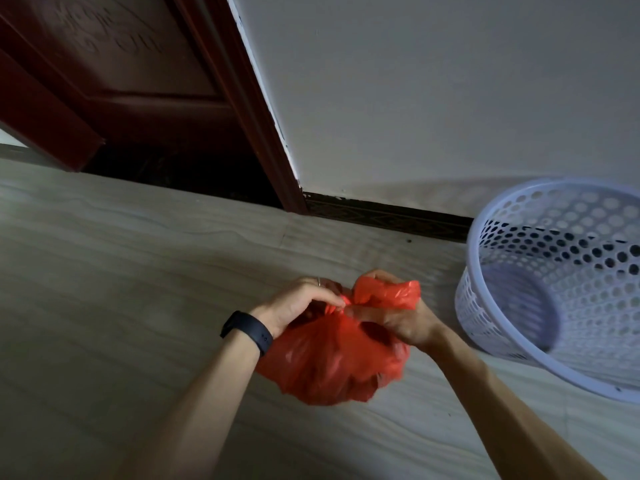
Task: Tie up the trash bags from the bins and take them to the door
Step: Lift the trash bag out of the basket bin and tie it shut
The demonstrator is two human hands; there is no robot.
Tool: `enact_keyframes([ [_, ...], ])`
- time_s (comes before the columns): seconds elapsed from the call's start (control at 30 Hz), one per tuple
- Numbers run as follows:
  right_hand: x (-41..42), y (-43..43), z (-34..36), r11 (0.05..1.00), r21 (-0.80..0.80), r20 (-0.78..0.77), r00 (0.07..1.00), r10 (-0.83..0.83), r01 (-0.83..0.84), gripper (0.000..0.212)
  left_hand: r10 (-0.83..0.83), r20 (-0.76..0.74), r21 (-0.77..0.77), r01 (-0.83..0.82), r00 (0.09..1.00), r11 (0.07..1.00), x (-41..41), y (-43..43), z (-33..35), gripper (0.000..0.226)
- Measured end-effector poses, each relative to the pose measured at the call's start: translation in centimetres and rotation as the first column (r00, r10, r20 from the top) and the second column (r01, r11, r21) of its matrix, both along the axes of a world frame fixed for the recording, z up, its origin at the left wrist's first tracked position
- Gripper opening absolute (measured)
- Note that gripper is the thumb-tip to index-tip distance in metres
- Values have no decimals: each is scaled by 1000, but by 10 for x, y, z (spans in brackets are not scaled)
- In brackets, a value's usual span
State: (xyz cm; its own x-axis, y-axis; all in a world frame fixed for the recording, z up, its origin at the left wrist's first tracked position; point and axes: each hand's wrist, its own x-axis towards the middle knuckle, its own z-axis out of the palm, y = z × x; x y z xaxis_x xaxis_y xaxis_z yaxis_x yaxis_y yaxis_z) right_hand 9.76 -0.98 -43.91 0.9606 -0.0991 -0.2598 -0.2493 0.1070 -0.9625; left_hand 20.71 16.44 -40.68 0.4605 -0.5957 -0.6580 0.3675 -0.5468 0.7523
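Observation:
A full red plastic trash bag [329, 365] hangs above the tiled floor in the middle of the view. My left hand [298, 299], with a dark band on its wrist and a ring on one finger, pinches the gathered neck of the bag from the left. My right hand [394, 320] grips the other side of the neck, and a loose red flap of the bag [388, 291] sticks up over its fingers. Both hands meet at the bag's top.
A white perforated plastic bin [554, 282] stands at the right with no bag inside. A dark red wooden door [131, 81] and its frame [263, 126] are at the upper left. A white wall with a dark baseboard [381, 213] runs behind. Pale floor tiles [104, 271] spread left.

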Motion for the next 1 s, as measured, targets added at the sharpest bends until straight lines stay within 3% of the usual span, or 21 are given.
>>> enact_keyframes([
  [0.1,3,6,-10,984,-139,88,991,-100,111,38,123,-54,18,-122,991,992,-6,-2,-4,19],
  [0.17,3,13,-17,940,-275,145,975,-168,203,31,211,-46,10,-210,976,978,-10,-1,-12,23],
  [0.2,3,15,-19,930,-270,164,964,-209,248,25,248,-29,-3,-248,968,969,-13,-2,-12,13],
  [0.23,4,16,-20,929,-230,179,951,-252,289,21,256,1,-3,-256,967,967,-15,-2,-14,9],
  [0.33,5,15,-17,959,-6,193,941,-277,284,27,250,15,34,-250,968,968,-19,-4,-9,47],
  [0.4,3,12,-12,964,83,98,960,-262,254,51,225,7,57,-225,974,973,-20,-6,-6,61],
  [0.47,-1,10,-3,981,75,-59,983,-172,177,74,237,22,60,-238,971,969,-22,-7,-4,68],
  [0.5,-1,7,2,994,52,-77,993,-95,99,66,253,35,54,-254,967,966,-23,-8,-4,61],
  [0.57,-1,2,11,998,58,-74,997,1,3,23,292,61,53,-296,954,954,-26,-11,-4,33],
  [0.6,-2,1,15,996,90,-83,996,14,-7,14,305,63,47,-308,950,950,-29,-12,-3,24],
  [0.77,-5,2,13,930,359,-188,982,-13,81,35,306,7,-25,-306,952,952,-28,-14,3,18],
  [0.87,-5,2,16,914,351,-292,951,-101,204,37,417,15,-52,-416,909,908,-27,-14,4,14],
  [1.0,1,10,23,930,302,-305,945,-113,209,32,386,151,-89,-376,910,922,-34,-7,0,8],
])
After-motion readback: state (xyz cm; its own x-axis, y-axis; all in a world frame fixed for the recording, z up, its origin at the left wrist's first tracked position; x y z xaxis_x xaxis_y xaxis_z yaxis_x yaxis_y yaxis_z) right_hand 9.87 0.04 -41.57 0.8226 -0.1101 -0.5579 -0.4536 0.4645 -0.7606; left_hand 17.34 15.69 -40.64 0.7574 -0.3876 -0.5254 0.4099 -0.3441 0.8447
